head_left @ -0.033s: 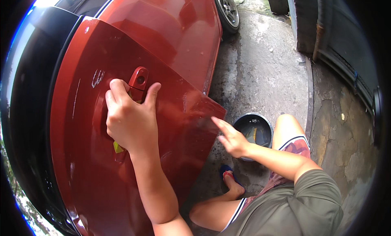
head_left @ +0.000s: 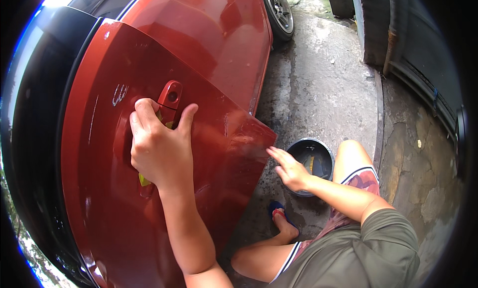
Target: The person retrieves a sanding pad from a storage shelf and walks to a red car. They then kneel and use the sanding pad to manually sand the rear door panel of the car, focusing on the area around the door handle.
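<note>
A scratched red car door (head_left: 219,188) stands open on the left. My left hand (head_left: 163,148) is curled over its red door handle (head_left: 172,91), fingers on the left side and thumb raised on the right; most of the handle is hidden beneath it. Yellow tape-like bits (head_left: 144,180) show around the handle, above and below the hand. Holding nothing, my right hand (head_left: 293,172) hovers by the door's right edge with its fingers stretched out. Whether its fingertips touch the door I cannot tell. White scratches (head_left: 119,95) mark the paint left of the handle.
A dark round basin (head_left: 328,153) with a yellow item inside sits on the concrete floor (head_left: 323,89) beside my right hand. My bent knees and sandalled foot (head_left: 281,219) are close by. The car's wheel (head_left: 280,12) is farther off; a dark gate (head_left: 423,54) lines the right.
My right hand has moved slightly right and down, off the door's face toward the basin. The left hand stays at the handle.
</note>
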Demonstrator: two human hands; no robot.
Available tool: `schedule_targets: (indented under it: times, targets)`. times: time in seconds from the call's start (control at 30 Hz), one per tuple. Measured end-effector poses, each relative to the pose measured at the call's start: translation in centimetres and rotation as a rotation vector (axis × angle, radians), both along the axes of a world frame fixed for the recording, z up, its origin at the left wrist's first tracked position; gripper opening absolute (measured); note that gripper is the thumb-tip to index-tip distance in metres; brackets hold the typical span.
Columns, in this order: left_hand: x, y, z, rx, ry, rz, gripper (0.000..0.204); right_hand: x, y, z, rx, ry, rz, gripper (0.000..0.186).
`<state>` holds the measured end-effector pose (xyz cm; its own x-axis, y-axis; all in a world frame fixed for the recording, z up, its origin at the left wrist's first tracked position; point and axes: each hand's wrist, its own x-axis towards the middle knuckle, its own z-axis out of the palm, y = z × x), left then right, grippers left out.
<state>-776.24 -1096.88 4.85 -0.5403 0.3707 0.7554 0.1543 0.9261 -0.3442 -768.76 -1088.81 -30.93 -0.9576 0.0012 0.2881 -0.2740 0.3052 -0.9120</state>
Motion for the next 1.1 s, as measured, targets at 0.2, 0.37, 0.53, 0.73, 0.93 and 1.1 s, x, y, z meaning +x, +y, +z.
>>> schedule_targets:
  times: [0.2, 0.37, 0.53, 0.73, 0.93, 1.1]
  targets:
    - [0.2, -1.4, -1.6, -0.348, 0.192, -0.106, 0.07, 1.8, 1.5, -18.9, 0.705, -0.988, 0.161, 0.087]
    - [-2.2, -0.6, -5.5, -0.589, -0.187, -0.07, 0.104, 2.1, 0.7, -21.1, 0.455, -1.114, 0.191, 0.074]
    - [-1.6, -1.7, -6.4, -0.643, -0.274, -0.127, 0.103, 0.8, 1.3, -17.1, -0.073, -0.817, -0.062, 0.061]
    - [2.5, -7.2, -3.6, -0.457, -0.02, -0.34, 0.037, -5.2, 4.8, 8.8, -0.133, 0.295, -0.236, 0.06]
    - [0.9, -5.6, -0.8, 0.0, 0.0, -0.294, 0.027, -11.2, 0.5, 23.5, 0.262, 0.608, -0.503, 0.074]
    - [0.3, -4.7, -0.6, 0.123, -0.053, -0.219, 0.032, -9.2, -6.1, 17.3, 0.139, 0.689, -0.266, 0.087]
